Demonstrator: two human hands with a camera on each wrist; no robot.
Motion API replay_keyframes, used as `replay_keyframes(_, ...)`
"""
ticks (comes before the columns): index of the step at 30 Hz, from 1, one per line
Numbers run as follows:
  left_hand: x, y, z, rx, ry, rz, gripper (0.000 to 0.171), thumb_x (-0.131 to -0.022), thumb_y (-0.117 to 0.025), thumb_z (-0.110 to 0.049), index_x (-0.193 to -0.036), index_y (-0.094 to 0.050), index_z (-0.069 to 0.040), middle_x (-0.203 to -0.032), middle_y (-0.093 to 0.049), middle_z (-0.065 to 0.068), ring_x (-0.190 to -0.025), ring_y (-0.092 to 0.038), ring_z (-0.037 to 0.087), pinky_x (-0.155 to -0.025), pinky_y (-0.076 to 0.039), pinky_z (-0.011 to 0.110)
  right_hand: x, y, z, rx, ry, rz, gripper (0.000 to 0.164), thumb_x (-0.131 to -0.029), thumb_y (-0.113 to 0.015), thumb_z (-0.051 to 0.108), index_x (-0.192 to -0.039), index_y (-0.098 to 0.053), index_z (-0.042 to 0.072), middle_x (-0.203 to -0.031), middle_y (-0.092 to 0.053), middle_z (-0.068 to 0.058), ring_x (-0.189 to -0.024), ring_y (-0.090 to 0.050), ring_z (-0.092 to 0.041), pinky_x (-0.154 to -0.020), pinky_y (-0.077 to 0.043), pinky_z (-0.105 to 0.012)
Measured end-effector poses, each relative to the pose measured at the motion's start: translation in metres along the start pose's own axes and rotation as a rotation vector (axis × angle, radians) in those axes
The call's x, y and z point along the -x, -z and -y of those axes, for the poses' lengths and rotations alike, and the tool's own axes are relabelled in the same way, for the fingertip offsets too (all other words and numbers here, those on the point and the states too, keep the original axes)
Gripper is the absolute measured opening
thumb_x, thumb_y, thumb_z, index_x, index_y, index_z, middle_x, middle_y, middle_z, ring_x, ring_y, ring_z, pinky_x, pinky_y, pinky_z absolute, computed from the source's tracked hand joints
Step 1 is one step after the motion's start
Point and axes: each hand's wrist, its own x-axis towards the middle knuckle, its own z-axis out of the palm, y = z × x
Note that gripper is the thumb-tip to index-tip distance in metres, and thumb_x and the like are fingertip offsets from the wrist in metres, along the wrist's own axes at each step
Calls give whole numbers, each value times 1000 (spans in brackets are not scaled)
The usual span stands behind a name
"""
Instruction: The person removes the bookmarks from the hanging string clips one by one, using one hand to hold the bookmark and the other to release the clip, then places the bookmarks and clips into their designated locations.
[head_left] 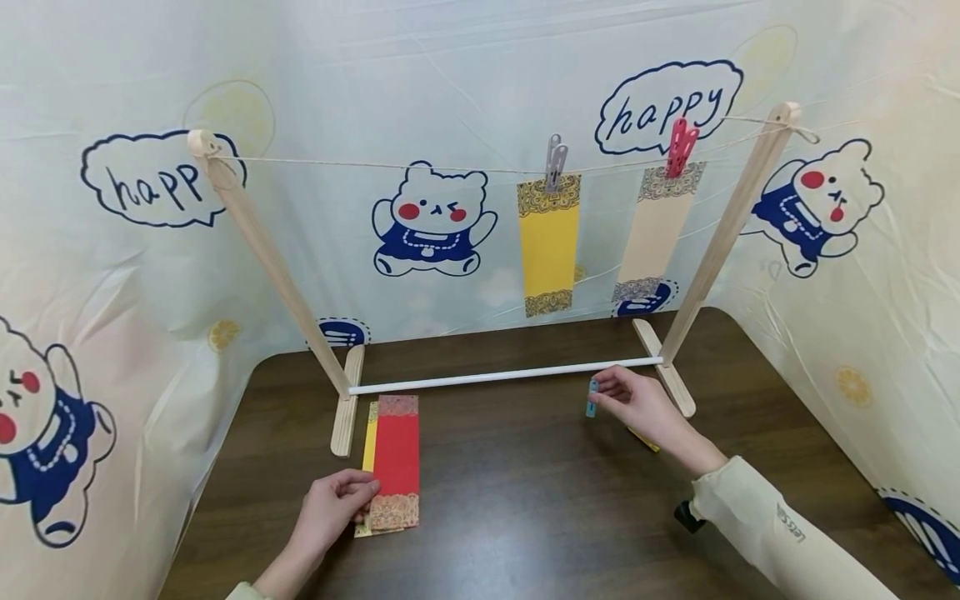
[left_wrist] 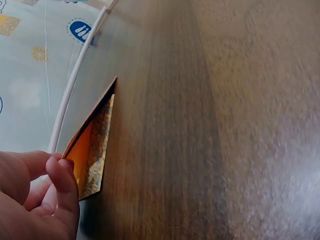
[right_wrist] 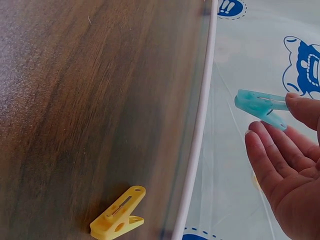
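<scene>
My left hand [head_left: 335,506] pinches the edge of a red paper strip [head_left: 397,454] with patterned ends. In the left wrist view that strip tilts up off a yellow strip [left_wrist: 100,155] with a patterned end beneath it. Over the table's right side, my right hand [head_left: 637,404] holds a blue-green clothespin [right_wrist: 257,102] between thumb and fingers. A yellow clothespin [right_wrist: 117,212] lies on the table near that hand; in the head view the hand and wrist mostly hide it.
A wooden stand holds a string [head_left: 337,162] between two posts. On it hang a yellow strip [head_left: 550,250] under a grey clothespin [head_left: 555,167] and a beige strip [head_left: 660,233] under a red clothespin [head_left: 681,150]. A white rod [head_left: 502,376] joins the feet.
</scene>
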Motion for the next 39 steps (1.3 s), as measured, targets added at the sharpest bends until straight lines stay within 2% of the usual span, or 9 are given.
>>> replay_keyframes(4,-3,1,3,-68,-32,-22,19,-93,-78,-6,-105,-74,8,-78,-73,8,-54,-58,14,-51,-50,25,1,0,-1,1,-9,5,20,-96,-75,10,-114,-69,3,-98,-75,-4,-92,-72,-21,-80,-59,-29)
replay_keyframes(8,-4,2,3,-121,-29,-30,18,-92,-78,-7,-105,-74,5,-79,-74,5,-55,-59,14,-51,-50,25,1,0,-1,5,-8,9,20,-97,-75,10,-114,-69,3,-98,-75,-4,-92,-72,-21,-80,-59,-30)
replay_keyframes(14,-4,5,-1,-184,-55,-11,21,-91,-79,-9,-106,-73,5,-79,-74,4,-56,-59,15,-49,-50,27,1,1,-2,5,-4,11,19,-97,-75,10,-114,-69,4,-99,-75,-4,-92,-72,-21,-79,-59,-29)
replay_keyframes(17,-4,6,-3,-205,-76,-5,20,-91,-80,-9,-104,-74,5,-79,-75,4,-55,-60,15,-48,-50,27,1,1,-2,4,-3,9,19,-97,-75,11,-114,-70,4,-98,-75,-4,-92,-72,-21,-79,-59,-29)
replay_keyframes(24,-3,7,-4,-228,-71,-17,13,-90,-79,-6,-100,-74,1,-78,-74,2,-56,-61,14,-50,-51,26,1,1,-3,6,-11,19,20,-97,-75,12,-114,-69,4,-99,-75,-4,-92,-72,-21,-79,-59,-30)
replay_keyframes(29,-2,9,-6,-248,-90,-16,12,-91,-78,-7,-99,-73,1,-77,-74,2,-56,-60,14,-49,-51,26,2,1,-5,14,-11,21,19,-97,-75,12,-113,-69,4,-98,-75,-4,-91,-72,-20,-79,-59,-30)
replay_keyframes(39,-6,14,-13,-269,-150,-67,11,-92,-78,-7,-101,-75,-1,-83,-75,6,-62,-66,16,-56,-55,24,5,0,-11,20,-22,29,19,-97,-75,11,-113,-69,3,-98,-75,-5,-90,-71,-20,-78,-58,-30)
